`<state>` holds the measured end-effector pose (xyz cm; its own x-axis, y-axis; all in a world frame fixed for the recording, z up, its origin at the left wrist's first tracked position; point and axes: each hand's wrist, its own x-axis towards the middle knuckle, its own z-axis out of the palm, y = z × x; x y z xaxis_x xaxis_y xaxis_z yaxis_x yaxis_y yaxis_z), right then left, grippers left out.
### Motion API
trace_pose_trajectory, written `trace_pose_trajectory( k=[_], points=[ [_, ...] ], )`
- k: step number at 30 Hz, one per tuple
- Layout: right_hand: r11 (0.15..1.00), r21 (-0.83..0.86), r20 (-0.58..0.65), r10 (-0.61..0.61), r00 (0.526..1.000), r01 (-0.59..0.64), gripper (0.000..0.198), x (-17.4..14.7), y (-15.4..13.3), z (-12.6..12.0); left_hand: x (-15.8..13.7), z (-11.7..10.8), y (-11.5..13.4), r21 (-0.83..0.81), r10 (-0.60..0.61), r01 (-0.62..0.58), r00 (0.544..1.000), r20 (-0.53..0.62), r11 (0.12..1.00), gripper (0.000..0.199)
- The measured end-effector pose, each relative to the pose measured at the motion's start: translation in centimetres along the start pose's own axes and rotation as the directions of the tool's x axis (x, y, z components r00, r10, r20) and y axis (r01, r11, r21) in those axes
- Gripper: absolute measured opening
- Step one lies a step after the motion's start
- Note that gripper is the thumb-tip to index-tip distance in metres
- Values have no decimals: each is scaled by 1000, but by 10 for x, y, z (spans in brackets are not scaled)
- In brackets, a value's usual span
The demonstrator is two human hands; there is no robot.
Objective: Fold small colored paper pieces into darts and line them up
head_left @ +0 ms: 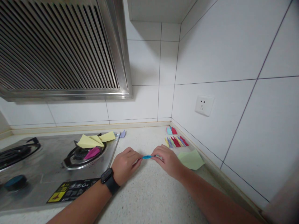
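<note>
A small blue piece of folded paper [147, 157] is stretched between my two hands, low over the speckled countertop [149, 196]. My left hand [127, 163], with a black watch on its wrist, pinches the left end between thumb and fingers. At the right end, my right hand [167, 161] pinches the paper the same way. Just beyond the right hand lie several small folded paper pieces [176, 141] in red, yellow and purple, set in a row. A pale green sheet [191, 159] rests beside the right wrist.
Left is a gas stove [51, 174] carrying yellow folded paper [90, 141] and a magenta piece [92, 153]. A lilac piece [122, 134] lies by its corner. More folded papers [171, 130] sit near the back corner. A range hood [65, 49] overhangs; a tiled wall [257, 124] bounds the right.
</note>
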<state>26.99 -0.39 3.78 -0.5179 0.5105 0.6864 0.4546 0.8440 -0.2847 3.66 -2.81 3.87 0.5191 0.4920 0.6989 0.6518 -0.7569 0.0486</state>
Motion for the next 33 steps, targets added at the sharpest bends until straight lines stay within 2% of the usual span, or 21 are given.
trace_pose_trajectory(
  k=[6,11,15,25,33],
  points=[
    [1000,11,5,17,1000,-17,5,1,1,0,-1,1,1,26,-27,27,1000,13,999,16],
    [1000,5,-13,21,1000,-21,6,2,0,0,2,-2,6,23,18,-18,1000,-15,1000,21],
    [1000,6,-6,21,1000,-21,6,1,0,1,2,-1,7,23,72,-73,997,16,997,23],
    [1000,19,48,-13,999,12,3,1,-7,1,2,2,6,-17,81,-80,992,97,997,22],
    [999,15,55,-30,998,30,4,1,-7,2,1,3,6,-7,119,-119,988,97,993,22]
  ],
)
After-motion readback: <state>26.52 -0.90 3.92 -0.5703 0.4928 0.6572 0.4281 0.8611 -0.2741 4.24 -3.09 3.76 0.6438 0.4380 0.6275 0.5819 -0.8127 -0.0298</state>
